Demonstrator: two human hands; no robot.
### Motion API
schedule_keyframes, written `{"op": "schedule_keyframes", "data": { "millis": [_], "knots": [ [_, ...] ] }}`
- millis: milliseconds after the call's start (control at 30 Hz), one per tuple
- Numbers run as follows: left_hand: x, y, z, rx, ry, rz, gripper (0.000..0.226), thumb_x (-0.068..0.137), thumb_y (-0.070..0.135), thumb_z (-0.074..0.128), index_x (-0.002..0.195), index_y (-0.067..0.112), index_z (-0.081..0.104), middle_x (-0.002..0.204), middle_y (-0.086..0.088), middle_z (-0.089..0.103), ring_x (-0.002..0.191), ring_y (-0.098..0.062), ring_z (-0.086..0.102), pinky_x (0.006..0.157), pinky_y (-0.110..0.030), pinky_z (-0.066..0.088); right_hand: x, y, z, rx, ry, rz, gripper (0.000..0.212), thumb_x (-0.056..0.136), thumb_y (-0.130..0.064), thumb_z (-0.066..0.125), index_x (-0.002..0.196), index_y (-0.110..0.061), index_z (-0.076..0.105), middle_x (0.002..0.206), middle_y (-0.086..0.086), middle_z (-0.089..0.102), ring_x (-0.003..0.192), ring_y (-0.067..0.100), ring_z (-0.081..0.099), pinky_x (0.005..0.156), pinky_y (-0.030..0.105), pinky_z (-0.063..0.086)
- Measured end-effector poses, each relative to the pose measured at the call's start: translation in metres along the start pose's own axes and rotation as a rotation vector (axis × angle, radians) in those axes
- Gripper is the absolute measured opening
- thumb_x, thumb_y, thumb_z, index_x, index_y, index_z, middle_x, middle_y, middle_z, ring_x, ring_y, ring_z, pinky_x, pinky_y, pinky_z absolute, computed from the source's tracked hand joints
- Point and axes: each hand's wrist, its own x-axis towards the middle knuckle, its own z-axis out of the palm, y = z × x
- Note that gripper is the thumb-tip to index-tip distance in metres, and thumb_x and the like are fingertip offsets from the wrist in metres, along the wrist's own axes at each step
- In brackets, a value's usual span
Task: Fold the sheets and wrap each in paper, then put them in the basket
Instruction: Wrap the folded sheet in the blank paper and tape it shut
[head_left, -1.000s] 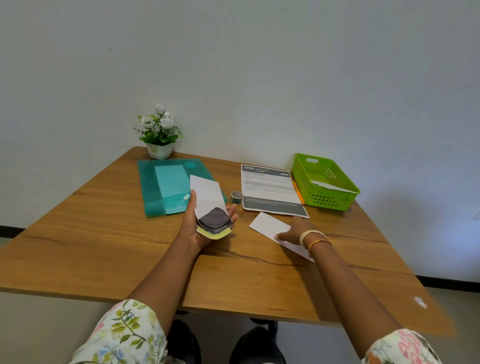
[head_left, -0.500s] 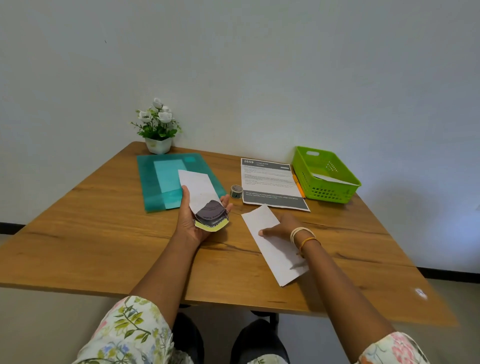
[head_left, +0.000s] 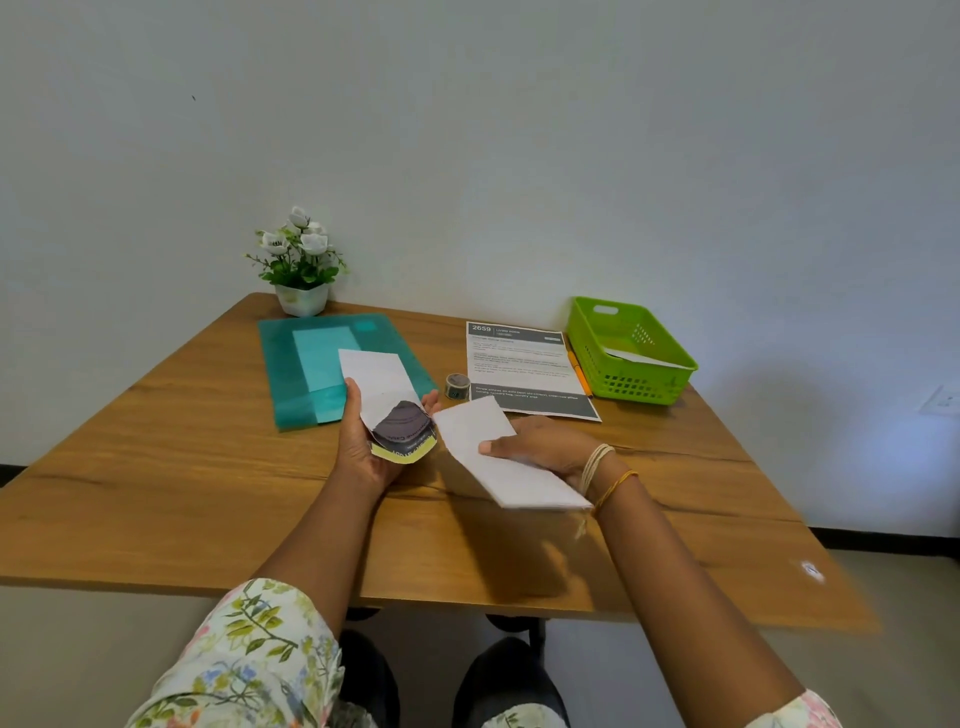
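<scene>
My left hand (head_left: 363, 447) holds a folded printed sheet (head_left: 402, 434), grey and yellow, curled inside a white wrapping paper (head_left: 376, 376) above the table's middle. My right hand (head_left: 545, 447) grips a second white paper (head_left: 488, 457), lifted off the wood and tilted, just right of the left hand. A green plastic basket (head_left: 670, 364) stands at the back right with a white wrapped piece (head_left: 641, 358) lying inside it. A flat printed sheet (head_left: 524, 364) lies beside the basket.
A small roll of tape (head_left: 457, 385) sits between the printed sheet and a teal folder (head_left: 296, 384) at the back left. A potted white-flower plant (head_left: 301, 270) stands in the far left corner. An orange pencil (head_left: 579, 374) lies along the basket. The wooden table (head_left: 182, 493) meets the wall behind.
My right hand has slid the white paper toward me, then lifted it off the table and brought it close to the left hand. The left hand has kept its bundle nearly still.
</scene>
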Motion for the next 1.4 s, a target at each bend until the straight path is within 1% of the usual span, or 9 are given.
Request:
{"op": "schedule_keyframes", "data": {
  "millis": [100,267,367,500,600,867,1067,1233,1400],
  "knots": [
    [-0.002,0.000,0.001,0.018,-0.012,0.016,0.062,0.088,0.060,0.055,0.132,0.017,0.048,0.125,-0.018,0.060,0.111,-0.039,0.060,0.085,-0.058,0.054,-0.011,-0.002,-0.005,-0.052,-0.059,-0.050,0.008,0.092,-0.025,0.062,0.089,-0.018,0.062,0.061,-0.008,0.068,0.046,0.002,0.061,0.043,0.013,0.043],
    [-0.001,0.000,0.000,0.047,-0.001,-0.040,0.077,0.079,0.064,0.064,0.136,0.016,0.045,0.129,-0.021,0.058,0.114,-0.037,0.060,0.090,-0.053,0.051,-0.011,0.000,0.005,-0.071,-0.366,-0.055,0.016,0.092,-0.027,0.060,0.094,-0.011,0.062,0.076,0.003,0.064,0.052,0.008,0.061,0.046,0.016,0.047],
    [-0.001,0.001,-0.001,0.029,-0.001,-0.057,0.085,0.075,0.065,0.068,0.139,0.016,0.043,0.134,-0.021,0.054,0.111,-0.037,0.062,0.087,-0.052,0.054,-0.002,0.004,0.018,0.089,-0.375,0.048,0.026,0.092,-0.026,0.061,0.097,0.000,0.059,0.077,0.008,0.059,0.053,0.010,0.054,0.042,0.014,0.043],
    [0.002,0.001,0.000,0.029,0.006,-0.039,0.086,0.076,0.066,0.065,0.141,0.015,0.040,0.131,-0.025,0.055,0.110,-0.040,0.063,0.086,-0.054,0.052,0.003,0.006,0.032,0.461,-0.385,0.213,0.017,0.097,-0.019,0.051,0.083,-0.011,0.053,0.062,-0.003,0.060,0.041,0.003,0.050,0.036,0.009,0.037],
    [0.002,0.001,-0.001,0.038,-0.010,-0.058,0.087,0.075,0.068,0.064,0.140,0.014,0.040,0.133,-0.025,0.054,0.113,-0.041,0.061,0.086,-0.056,0.054,0.003,0.003,0.037,0.419,-0.279,0.200,0.022,0.100,-0.018,0.044,0.081,-0.012,0.052,0.051,-0.006,0.055,0.035,0.005,0.047,0.033,0.011,0.034],
    [0.002,0.000,0.001,0.042,-0.019,-0.050,0.086,0.077,0.069,0.061,0.136,0.008,0.042,0.137,-0.023,0.051,0.118,-0.040,0.058,0.088,-0.057,0.052,0.005,-0.001,0.052,0.594,-0.356,0.226,0.015,0.098,-0.018,0.049,0.088,-0.007,0.052,0.068,0.001,0.058,0.043,0.004,0.053,0.036,0.009,0.039],
    [0.000,0.001,0.001,0.071,-0.031,-0.056,0.084,0.078,0.073,0.056,0.133,0.010,0.045,0.135,-0.023,0.053,0.120,-0.038,0.058,0.089,-0.056,0.049,0.006,-0.002,0.056,0.570,-0.372,0.230,0.011,0.091,-0.017,0.051,0.085,-0.009,0.054,0.055,-0.004,0.061,0.039,0.005,0.054,0.036,0.010,0.040],
    [-0.002,0.001,0.001,0.052,-0.054,-0.110,0.088,0.074,0.071,0.063,0.136,0.011,0.044,0.131,-0.025,0.057,0.117,-0.041,0.059,0.088,-0.057,0.050,0.003,-0.001,0.051,0.835,-0.557,0.234,0.048,0.037,-0.004,0.094,0.076,0.001,0.067,0.060,0.007,0.063,0.041,0.010,0.059,0.037,0.011,0.042],
    [-0.004,0.000,0.003,0.042,-0.045,-0.105,0.090,0.074,0.068,0.065,0.139,0.011,0.042,0.132,-0.027,0.053,0.111,-0.042,0.062,0.084,-0.058,0.053,0.012,-0.009,0.051,0.614,-0.257,0.229,0.006,0.094,-0.016,0.056,0.091,-0.011,0.058,0.060,-0.002,0.064,0.045,0.005,0.056,0.041,0.008,0.042]
  ]
}}
